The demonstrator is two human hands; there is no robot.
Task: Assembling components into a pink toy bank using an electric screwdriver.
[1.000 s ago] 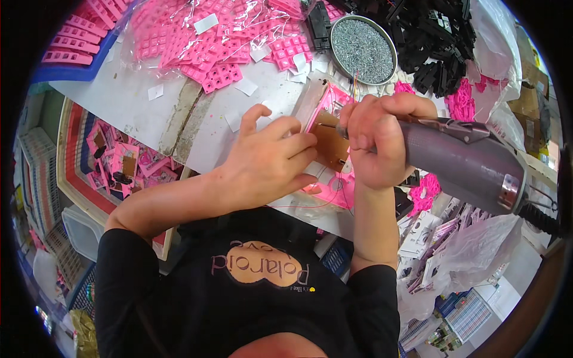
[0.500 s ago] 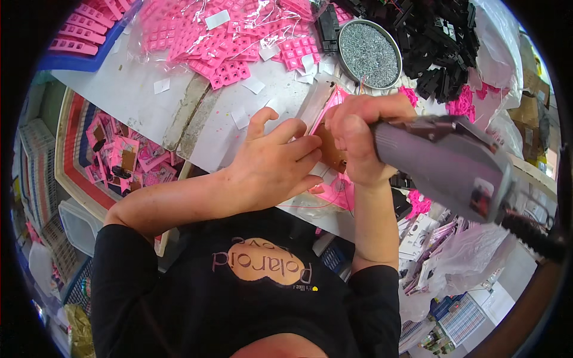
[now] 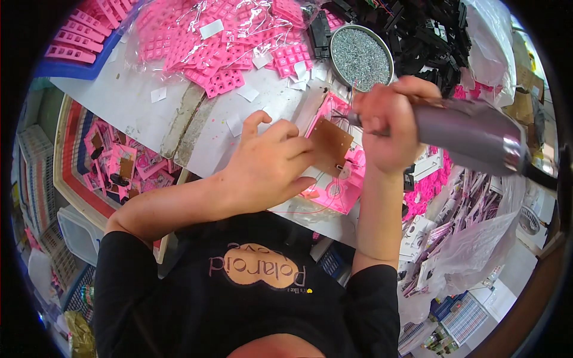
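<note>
My right hand [image 3: 391, 125] is wrapped round a grey electric screwdriver [image 3: 477, 134], held nearly level. Its thin bit points left, over the upper end of a pink plastic casing [image 3: 340, 197]. Inside the casing is a brown circuit board [image 3: 330, 146], and a thin red wire curves out below it. My left hand [image 3: 268, 161] lies along the casing's left side. Its fingers are bent but apart, with some fingertips at the board's edge and the index finger raised. Whether the bit touches a screw is too small to tell.
A round metal dish of small screws [image 3: 361, 58] stands beyond the casing. Pink keypad-like parts [image 3: 209, 42] in clear plastic lie at the back. Black plastic parts [image 3: 412, 42] are heaped at the back right. A basket [image 3: 74, 173] at left holds pink pieces.
My right hand and the screwdriver have moved up and right, uncovering more of the circuit board and casing. The screwdriver has swung nearer to level. My left hand has stayed beside the casing.
</note>
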